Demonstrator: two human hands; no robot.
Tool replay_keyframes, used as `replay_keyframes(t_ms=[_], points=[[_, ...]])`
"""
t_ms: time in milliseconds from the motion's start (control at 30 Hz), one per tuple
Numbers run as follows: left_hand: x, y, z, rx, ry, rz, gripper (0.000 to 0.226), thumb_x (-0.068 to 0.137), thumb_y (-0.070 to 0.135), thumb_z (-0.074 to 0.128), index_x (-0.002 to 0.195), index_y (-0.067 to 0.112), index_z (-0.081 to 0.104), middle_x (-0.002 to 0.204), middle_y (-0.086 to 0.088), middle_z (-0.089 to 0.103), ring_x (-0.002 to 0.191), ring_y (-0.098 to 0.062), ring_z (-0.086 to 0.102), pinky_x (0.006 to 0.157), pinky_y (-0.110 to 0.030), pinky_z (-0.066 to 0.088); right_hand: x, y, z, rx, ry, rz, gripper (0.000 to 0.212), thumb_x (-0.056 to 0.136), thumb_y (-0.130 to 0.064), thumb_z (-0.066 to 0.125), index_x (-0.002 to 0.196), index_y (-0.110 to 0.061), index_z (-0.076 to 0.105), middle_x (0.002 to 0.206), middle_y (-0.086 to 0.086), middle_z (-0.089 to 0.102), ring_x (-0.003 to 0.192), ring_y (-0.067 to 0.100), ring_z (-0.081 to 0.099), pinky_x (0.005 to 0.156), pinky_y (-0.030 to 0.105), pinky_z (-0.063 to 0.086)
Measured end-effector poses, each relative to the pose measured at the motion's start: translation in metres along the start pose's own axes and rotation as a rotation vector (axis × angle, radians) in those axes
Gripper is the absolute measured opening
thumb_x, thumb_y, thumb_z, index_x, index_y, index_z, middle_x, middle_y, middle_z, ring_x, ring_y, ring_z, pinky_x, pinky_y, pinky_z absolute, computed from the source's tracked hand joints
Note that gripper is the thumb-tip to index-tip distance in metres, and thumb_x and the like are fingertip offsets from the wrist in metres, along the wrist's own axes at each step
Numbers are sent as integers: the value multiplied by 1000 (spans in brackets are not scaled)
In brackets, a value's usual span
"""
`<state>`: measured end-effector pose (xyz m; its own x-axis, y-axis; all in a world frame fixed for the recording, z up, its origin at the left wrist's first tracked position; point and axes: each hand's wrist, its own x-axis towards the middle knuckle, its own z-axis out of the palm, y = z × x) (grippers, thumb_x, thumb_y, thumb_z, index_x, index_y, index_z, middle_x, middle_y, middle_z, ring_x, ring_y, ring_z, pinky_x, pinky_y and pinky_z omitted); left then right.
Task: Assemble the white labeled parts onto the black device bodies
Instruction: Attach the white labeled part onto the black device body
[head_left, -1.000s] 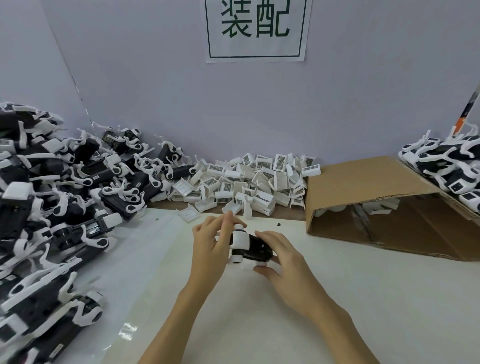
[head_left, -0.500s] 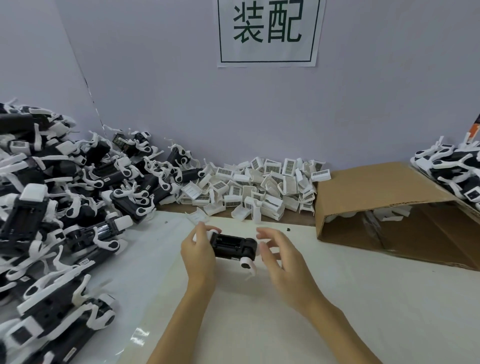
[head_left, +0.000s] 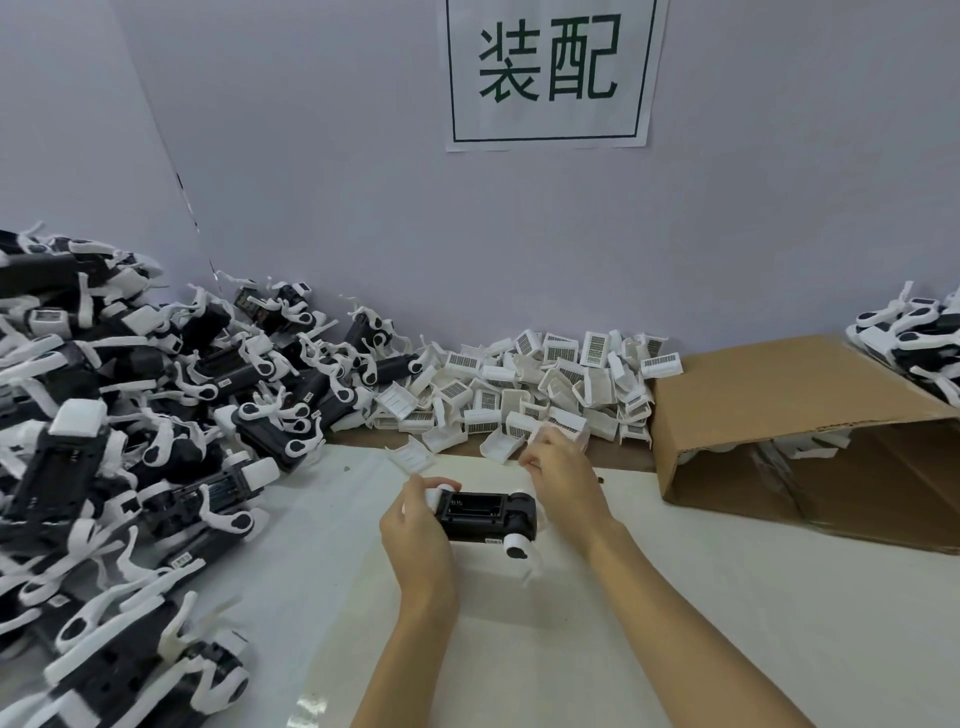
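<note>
Head view: left hand (head_left: 415, 525) gripping black device body (head_left: 485, 517) by its left end, held above the white table (head_left: 727, 623), open recess facing up. Right hand (head_left: 563, 467) reaching into the pile of white labeled parts (head_left: 545, 384) against the wall, fingers curled on one piece, though blurred. Likely risks: snagging neighbouring parts and scattering the heap; seating the part reversed in the recess; losing the one-handed hold. Wall sign (head_left: 550, 67) reading 装配 in green; barcodes on the parts, too small to read.
</note>
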<state>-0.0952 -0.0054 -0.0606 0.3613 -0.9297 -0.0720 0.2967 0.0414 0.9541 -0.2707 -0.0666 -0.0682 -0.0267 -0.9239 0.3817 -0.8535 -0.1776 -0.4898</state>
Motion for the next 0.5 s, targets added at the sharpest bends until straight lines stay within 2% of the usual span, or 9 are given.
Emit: replay_keyframes(t_ms=[33, 100, 200, 267, 300, 333, 400, 500], points=[[0, 0, 1, -3, -3, 6, 38, 78, 41, 48, 66, 20, 77, 71, 4, 71, 65, -13, 63, 62, -35, 44, -3, 0, 2, 47, 47, 4, 21, 103, 1, 55, 110, -4, 74, 112, 4, 61, 108, 23, 60, 91, 36, 49], [-2, 1, 2, -12, -1, 4, 38, 77, 41, 48, 66, 20, 77, 72, 3, 72, 62, -10, 62, 61, -34, 43, -11, -2, -2, 185, 121, 29, 24, 101, 2, 58, 113, -13, 72, 112, 0, 62, 104, 14, 58, 91, 32, 48], [-4, 1, 2, -14, -9, -1, 36, 78, 39, 48, 65, 21, 77, 71, 5, 71, 57, -6, 60, 63, -33, 43, -27, -5, -19, 414, 166, 123, 57, 96, 0, 66, 144, -30, 54, 104, 3, 64, 97, 16, 62, 92, 35, 55], [-6, 0, 2, 9, -13, -3, 35, 78, 38, 48, 65, 21, 76, 70, 6, 70, 56, -5, 60, 63, -33, 42, -41, -5, -30, 582, 183, 253, 75, 93, -2, 74, 158, -21, 40, 101, 15, 67, 99, 24, 67, 98, 38, 56], [-6, 0, 2, 23, -17, -2, 35, 80, 37, 48, 66, 21, 76, 69, 6, 70, 56, -4, 60, 62, -33, 42, -49, -4, -36, 691, 177, 322, 74, 92, -2, 76, 157, -14, 42, 104, 19, 69, 102, 29, 70, 100, 42, 57], [-6, -2, 3, 36, -19, -4, 36, 84, 35, 49, 66, 22, 77, 69, 7, 70, 55, -4, 59, 62, -33, 42, -58, -4, -43, 823, 163, 389, 68, 92, -2, 77, 153, -9, 48, 105, 16, 73, 103, 29, 73, 97, 41, 60], [-7, -4, 5, 70, -29, -10, 42, 97, 29, 50, 65, 22, 77, 68, 7, 71, 55, -4, 61, 64, -35, 42, -81, -5, -53, 1118, 147, 473, 49, 91, 0, 77, 137, -5, 64, 98, 7, 76, 100, 22, 77, 87, 28, 62], [-9, -6, 8, 117, -62, -9, 48, 103, 28, 48, 66, 20, 77, 72, 4, 73, 67, -13, 64, 70, -36, 45, -109, -7, -58, 1427, 207, 518, 28, 91, 0, 74, 119, -1, 73, 98, 17, 77, 104, 27, 77, 85, 25, 62]])
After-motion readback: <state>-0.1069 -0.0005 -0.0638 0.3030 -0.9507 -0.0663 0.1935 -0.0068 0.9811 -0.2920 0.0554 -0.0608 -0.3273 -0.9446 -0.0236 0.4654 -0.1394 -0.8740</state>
